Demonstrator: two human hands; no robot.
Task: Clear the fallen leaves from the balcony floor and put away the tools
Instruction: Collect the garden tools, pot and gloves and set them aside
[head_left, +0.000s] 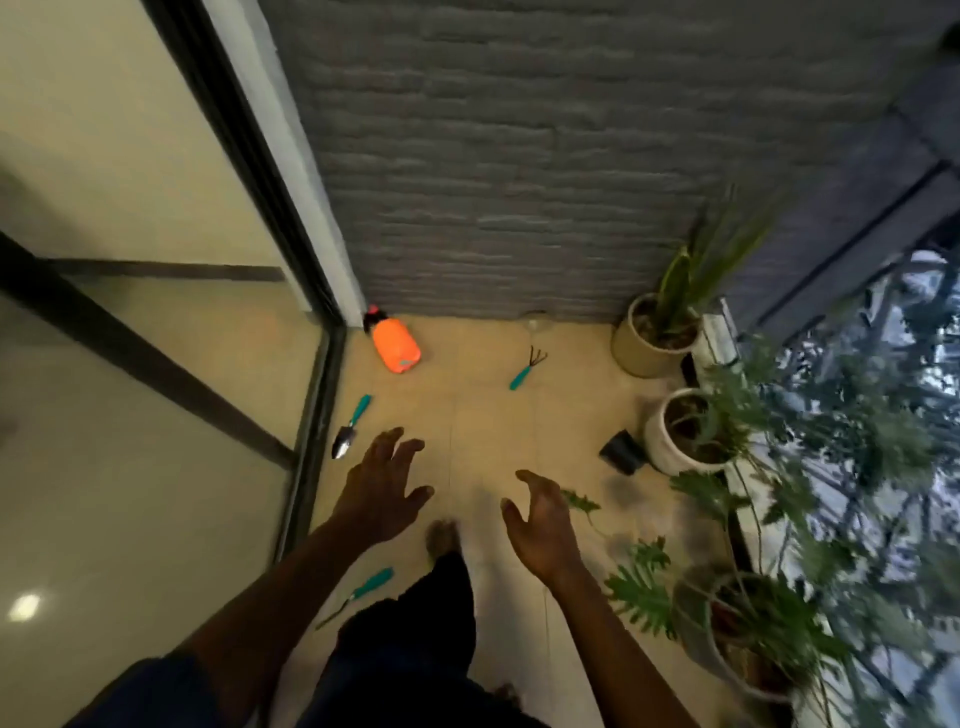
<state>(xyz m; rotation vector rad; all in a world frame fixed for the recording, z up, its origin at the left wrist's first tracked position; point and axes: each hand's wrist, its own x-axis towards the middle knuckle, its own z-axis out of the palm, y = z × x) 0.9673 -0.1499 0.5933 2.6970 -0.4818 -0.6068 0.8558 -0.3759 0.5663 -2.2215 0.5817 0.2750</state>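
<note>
My left hand (382, 483) and my right hand (543, 525) hover above the beige tiled balcony floor (483, 415), fingers spread and holding nothing. A trowel with a teal handle (350, 427) lies by the glass door, just left of my left hand. Further back on the floor lies a small teal-handled rake (527, 368). A third teal-handled tool (358, 590) lies under my left forearm. An orange spray bottle (396, 344) lies in the far left corner. One green leaf (582, 503) lies just right of my right hand.
A sliding glass door (156, 364) runs along the left. A grey brick wall (493, 182) closes the far end. Potted plants (660, 332) line the right side by the railing, with a small black pot (623, 451) tipped beside them. My leg and foot (444, 540) stand between my arms.
</note>
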